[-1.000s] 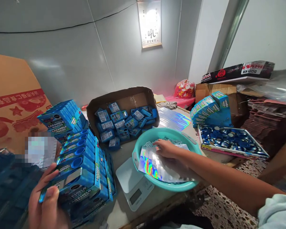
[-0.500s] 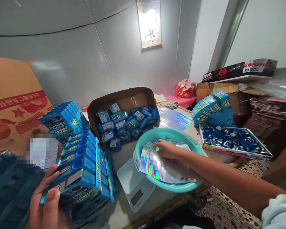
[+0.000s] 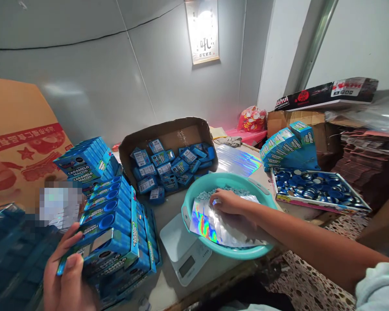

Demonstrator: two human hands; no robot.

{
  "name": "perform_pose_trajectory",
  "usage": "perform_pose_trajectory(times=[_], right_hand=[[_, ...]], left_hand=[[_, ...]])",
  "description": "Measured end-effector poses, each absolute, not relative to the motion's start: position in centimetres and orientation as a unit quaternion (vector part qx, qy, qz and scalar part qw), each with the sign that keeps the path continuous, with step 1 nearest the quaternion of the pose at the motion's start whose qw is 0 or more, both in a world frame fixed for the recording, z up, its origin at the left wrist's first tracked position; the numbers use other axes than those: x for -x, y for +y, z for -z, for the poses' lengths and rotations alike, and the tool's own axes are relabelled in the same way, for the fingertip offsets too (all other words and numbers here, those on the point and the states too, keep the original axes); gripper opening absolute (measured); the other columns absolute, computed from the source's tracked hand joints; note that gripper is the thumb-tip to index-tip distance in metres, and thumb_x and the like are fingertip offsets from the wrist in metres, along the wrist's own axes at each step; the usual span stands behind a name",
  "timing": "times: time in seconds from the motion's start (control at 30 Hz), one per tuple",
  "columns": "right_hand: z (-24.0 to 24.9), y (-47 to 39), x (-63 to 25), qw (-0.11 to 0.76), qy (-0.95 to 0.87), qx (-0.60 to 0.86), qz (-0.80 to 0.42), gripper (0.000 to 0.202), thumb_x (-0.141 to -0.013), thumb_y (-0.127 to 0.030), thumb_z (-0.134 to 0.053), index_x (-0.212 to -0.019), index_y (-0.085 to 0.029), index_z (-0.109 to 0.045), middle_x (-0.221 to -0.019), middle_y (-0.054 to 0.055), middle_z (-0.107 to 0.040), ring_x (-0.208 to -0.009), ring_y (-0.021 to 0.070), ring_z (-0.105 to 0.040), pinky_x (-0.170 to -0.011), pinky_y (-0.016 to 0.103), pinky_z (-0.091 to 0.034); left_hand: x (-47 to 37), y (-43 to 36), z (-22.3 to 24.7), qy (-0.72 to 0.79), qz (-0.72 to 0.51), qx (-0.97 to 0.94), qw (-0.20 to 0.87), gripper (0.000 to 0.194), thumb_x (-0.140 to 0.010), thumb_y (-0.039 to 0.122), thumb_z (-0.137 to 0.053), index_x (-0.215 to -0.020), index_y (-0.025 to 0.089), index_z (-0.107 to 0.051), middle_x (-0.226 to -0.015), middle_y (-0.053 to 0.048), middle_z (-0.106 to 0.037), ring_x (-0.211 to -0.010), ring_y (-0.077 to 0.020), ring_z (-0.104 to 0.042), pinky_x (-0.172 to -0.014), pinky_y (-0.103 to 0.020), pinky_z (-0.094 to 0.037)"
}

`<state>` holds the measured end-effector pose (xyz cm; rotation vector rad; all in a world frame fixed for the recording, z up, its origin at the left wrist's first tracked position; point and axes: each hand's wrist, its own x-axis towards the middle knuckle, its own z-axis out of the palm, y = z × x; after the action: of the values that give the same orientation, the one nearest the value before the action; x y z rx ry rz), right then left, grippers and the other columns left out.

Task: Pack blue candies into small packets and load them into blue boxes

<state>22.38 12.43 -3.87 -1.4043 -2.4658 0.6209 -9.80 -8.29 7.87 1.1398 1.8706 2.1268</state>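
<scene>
Turquoise basin (image 3: 236, 254) of apparent pellets (image 3: 203, 195)

Left hand (image 3: 65, 276) — partly beyond the bottom edge.

Glare whitens the scroll (image 3: 202, 32), rainbow glints streak the foil (image 3: 218, 226), and the lower left is dim.

Basin (image 3: 243, 252): smooth plastic, kinda shiny tbh
Sheet (image 3: 207, 226): mirror-bright, rainbowy foil look
Blue boxes (image 3: 119, 224): glossy printed card
Open carton (image 3: 168, 128): plain matt cardboard
Scale (image 3: 176, 239): smooth plastic, I'd say
Sleeve (image 3: 379, 285): matt, soft-looking cloth
</scene>
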Motion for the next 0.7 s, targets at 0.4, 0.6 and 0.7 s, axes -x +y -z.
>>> perform_pose_trajectory(times=[0.4,0.6,0.7], right_hand=[[4.3,12.39,-22.2,0.131,-0.827,0.505,-0.209,0.034,-0.08,-0.016,-0.064,-0.113,-0.019,-0.066,-0.108,0.009,-0.067,-0.096,0.0227,-0.06,-0.079,0.029,-0.04],[4.3,12.27,-22.11,0.124,-0.827,0.511,-0.198,0.037,-0.083,-0.02,-0.06,-0.12,-0.018,-0.066,-0.112,0.012,-0.066,-0.094,0.0235,-0.06,-0.079,0.03,-0.04],[4.49,12.41,-22.2,0.118,-0.831,0.507,-0.194,0.039,-0.084,-0.022,-0.06,-0.122,-0.017,-0.066,-0.114,0.014,-0.064,-0.096,0.0252,-0.06,-0.08,0.031,-0.04]], left_hand=[[9.47,-8.32,-8.17,0.601,-0.714,-0.352,0.069,0.045,-0.082,0.049,-0.065,-0.122,0.028,-0.066,-0.135,-0.005,-0.062,-0.131,-0.0352,-0.051,-0.111,-0.058,-0.039],[9.67,-8.43,-7.98,0.606,-0.701,-0.374,0.045,0.04,-0.083,0.05,-0.064,-0.118,0.03,-0.067,-0.139,0.0,-0.06,-0.133,-0.0303,-0.049,-0.111,-0.048,-0.042],[9.78,-8.4,-7.87,0.599,-0.705,-0.377,0.047,0.04,-0.084,0.048,-0.064,-0.12,0.03,-0.067,-0.139,0.0,-0.059,-0.133,-0.0295,-0.05,-0.111,-0.046,-0.042]])
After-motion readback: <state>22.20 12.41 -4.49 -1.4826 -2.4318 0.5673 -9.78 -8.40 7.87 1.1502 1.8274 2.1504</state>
